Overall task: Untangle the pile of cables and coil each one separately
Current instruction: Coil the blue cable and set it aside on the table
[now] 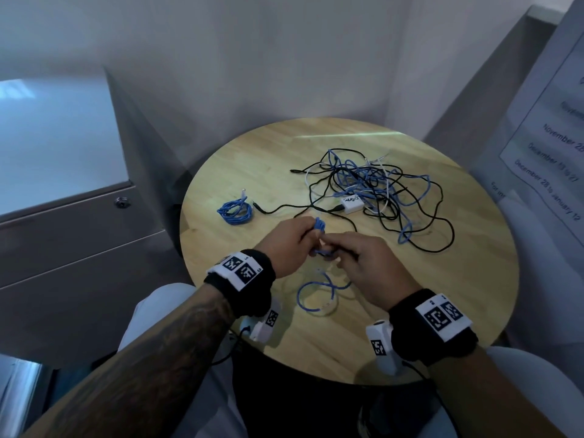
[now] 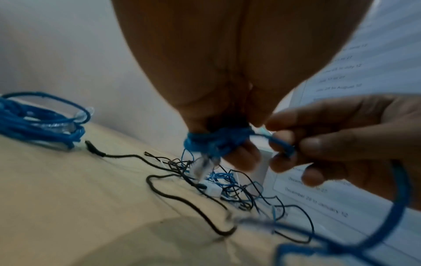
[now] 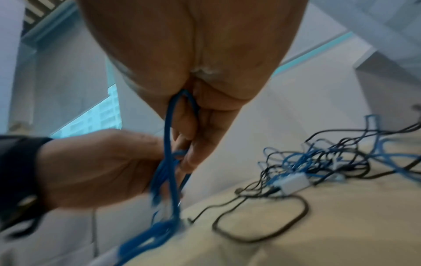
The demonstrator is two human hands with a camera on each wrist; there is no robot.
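My left hand [image 1: 292, 243] holds a small bundle of a blue cable [image 1: 319, 224], its loops wound around the fingers [image 2: 241, 156]. My right hand [image 1: 363, 260] pinches the same blue cable [image 2: 282, 144] just beside the bundle. The cable's free length loops down onto the table [image 1: 316, 295] below both hands. A coiled blue cable [image 1: 234, 210] lies on the left of the round wooden table [image 1: 252, 172]. The tangled pile [image 1: 373, 184] of black, blue and white cables with a white adapter box [image 1: 352, 203] lies at the back right.
A black cable [image 1: 284, 208] runs from the pile toward the coiled one. A grey cabinet [image 1: 63, 200] stands left of the table. A wall with a printed notice [image 1: 553, 147] is at the right. My knees sit under the near table edge.
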